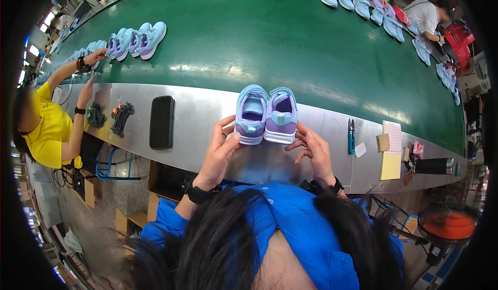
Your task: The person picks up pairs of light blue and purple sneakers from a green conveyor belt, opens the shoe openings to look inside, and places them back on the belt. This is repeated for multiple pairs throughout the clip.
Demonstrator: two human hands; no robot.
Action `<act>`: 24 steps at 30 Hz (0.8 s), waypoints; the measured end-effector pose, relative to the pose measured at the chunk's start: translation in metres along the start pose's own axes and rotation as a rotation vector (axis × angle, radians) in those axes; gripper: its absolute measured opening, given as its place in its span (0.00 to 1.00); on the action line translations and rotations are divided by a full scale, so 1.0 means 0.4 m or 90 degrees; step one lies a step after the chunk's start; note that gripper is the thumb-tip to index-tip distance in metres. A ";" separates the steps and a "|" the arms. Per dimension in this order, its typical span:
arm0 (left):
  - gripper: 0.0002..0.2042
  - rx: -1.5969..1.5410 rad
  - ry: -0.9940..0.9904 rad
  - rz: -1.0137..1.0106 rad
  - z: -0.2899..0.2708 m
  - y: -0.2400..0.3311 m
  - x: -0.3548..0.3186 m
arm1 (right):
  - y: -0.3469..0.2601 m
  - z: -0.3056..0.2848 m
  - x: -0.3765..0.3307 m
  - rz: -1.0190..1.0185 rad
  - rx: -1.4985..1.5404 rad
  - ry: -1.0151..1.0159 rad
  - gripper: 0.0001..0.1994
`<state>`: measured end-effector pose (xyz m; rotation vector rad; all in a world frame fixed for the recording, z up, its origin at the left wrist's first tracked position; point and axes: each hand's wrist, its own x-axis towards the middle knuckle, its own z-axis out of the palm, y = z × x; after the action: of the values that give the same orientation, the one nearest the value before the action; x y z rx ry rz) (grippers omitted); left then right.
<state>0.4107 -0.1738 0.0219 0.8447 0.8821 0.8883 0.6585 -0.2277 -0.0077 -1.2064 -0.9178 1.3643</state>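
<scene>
A pair of small light-blue and purple sneakers with white soles is in front of me at the metal table's edge, heels toward me and side by side. My left hand [219, 152] grips the left sneaker [251, 121] at its outer heel side, thumb against the back. On the other side, my right hand [314, 151] holds the right sneaker [280, 123] lightly by its outer heel side, with the lower fingers curled loosely. The hidden sides of the shoes do not show where those fingers touch.
A green conveyor belt [207, 46] runs beyond the metal table [194, 129]. A black phone [162, 122] lies left; snips [351, 136], notepads [391, 150] and a dark bottle [434, 166] lie right. A yellow-shirted co-worker [52, 129] reaches toward sneakers [150, 39] on the belt.
</scene>
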 end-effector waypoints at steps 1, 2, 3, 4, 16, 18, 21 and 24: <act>0.25 0.023 -0.017 0.008 -0.004 -0.007 -0.001 | 0.004 -0.002 -0.001 0.007 -0.020 0.014 0.26; 0.25 0.046 -0.034 0.017 -0.015 -0.020 0.002 | 0.006 -0.004 -0.002 0.014 -0.041 0.028 0.26; 0.26 0.070 -0.051 0.025 -0.023 -0.032 0.004 | 0.003 -0.006 -0.002 0.010 -0.146 0.048 0.23; 0.27 0.249 -0.021 0.079 -0.031 -0.045 0.001 | 0.001 -0.012 -0.002 0.008 -0.251 0.069 0.21; 0.28 0.981 -0.173 0.256 0.103 -0.066 -0.005 | 0.059 -0.027 0.001 -0.093 -0.670 0.182 0.18; 0.27 1.007 -0.172 0.262 0.118 -0.055 0.006 | 0.051 -0.023 -0.001 -0.081 -0.657 0.168 0.18; 0.25 1.007 -0.118 0.329 0.111 -0.032 0.022 | 0.051 -0.032 0.004 -0.073 -0.574 0.137 0.17; 0.25 1.017 -0.070 0.342 0.074 0.029 0.058 | 0.068 -0.046 0.012 -0.046 -0.510 0.120 0.16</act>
<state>0.4423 -0.1556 0.0371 2.5604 1.2284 0.4032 0.6709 -0.2288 -0.0385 -1.8341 -1.4125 0.8029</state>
